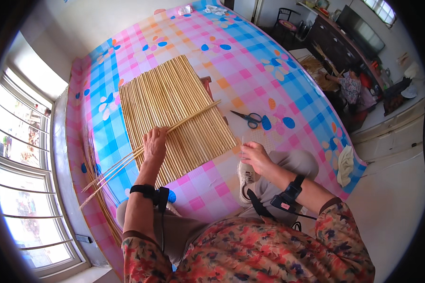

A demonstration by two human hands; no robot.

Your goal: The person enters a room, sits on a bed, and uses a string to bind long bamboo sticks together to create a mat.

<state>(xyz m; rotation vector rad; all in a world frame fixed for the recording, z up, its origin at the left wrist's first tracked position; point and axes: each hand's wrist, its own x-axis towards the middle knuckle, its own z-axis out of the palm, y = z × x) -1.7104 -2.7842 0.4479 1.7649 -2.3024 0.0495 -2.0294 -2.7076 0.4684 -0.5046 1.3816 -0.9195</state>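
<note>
A mat of straw-coloured stalks [184,94], laid side by side, lies in front of me on a checked sheet. Two or so loose stalks [193,114] cross it at a slant, their frayed ends [92,188] jutting past its left edge. My left hand [155,145] has its fingers closed round these stalks, near the mat's left side. Off the mat's near right corner, my right hand [255,155] pinches a thin, upright needle [242,141]. Whether thread runs from it is too fine to see. Dark-handled scissors [250,119] lie partly open, right of the mat.
A reddish-brown wooden piece [206,84] shows from under the mat's right edge. More long stalks [101,203] lie along the left, beside a barred window [23,188]. A pale cloth [345,165] lies at the sheet's right edge. Another person [354,89] sits farther off, by more stalks.
</note>
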